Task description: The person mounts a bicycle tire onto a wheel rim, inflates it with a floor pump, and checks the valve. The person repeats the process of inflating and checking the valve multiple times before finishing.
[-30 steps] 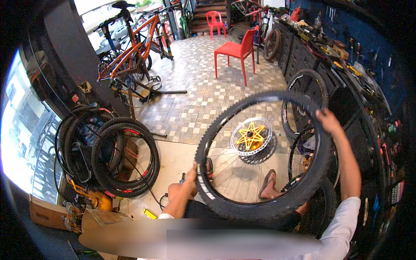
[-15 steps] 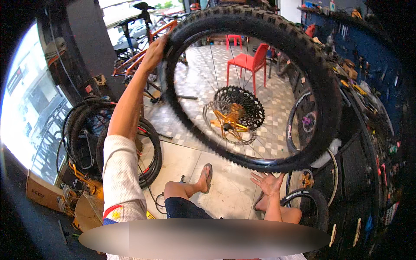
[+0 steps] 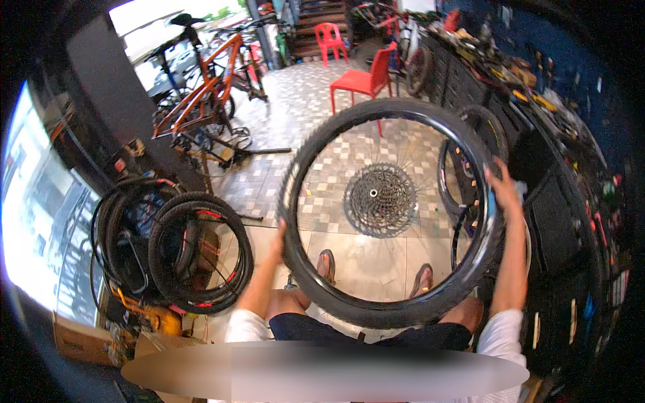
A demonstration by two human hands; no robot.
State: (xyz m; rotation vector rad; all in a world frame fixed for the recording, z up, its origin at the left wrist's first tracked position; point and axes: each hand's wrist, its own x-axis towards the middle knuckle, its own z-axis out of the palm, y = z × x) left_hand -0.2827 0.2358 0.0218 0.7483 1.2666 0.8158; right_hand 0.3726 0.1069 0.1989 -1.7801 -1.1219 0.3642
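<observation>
A bicycle wheel [image 3: 373, 316] with a thick black knobby tyre is held up before me, above my legs. Its cassette [image 3: 380, 201], a stack of dark toothed sprockets, faces me at the hub. The thin spokes are hard to make out. My left hand [image 3: 279, 235] grips the tyre at its left side, fingers mostly hidden behind it. On the right side, my right hand [image 3: 502, 185] is closed on the tyre and rim, with fingertips showing at the inner edge.
Several loose tyres [image 3: 201, 255] lean in a pile on the left, beside a cardboard box [image 3: 84, 339]. An orange bike frame [image 3: 208, 84] stands behind them. A red chair [image 3: 363, 82] is ahead. Along the right runs a tool-covered workbench [image 3: 524, 94].
The wheel has come down and turned, so the cassette now faces me instead of the gold hub and disc rotor. My right hand, open below the tyre before, now grips its right side.
</observation>
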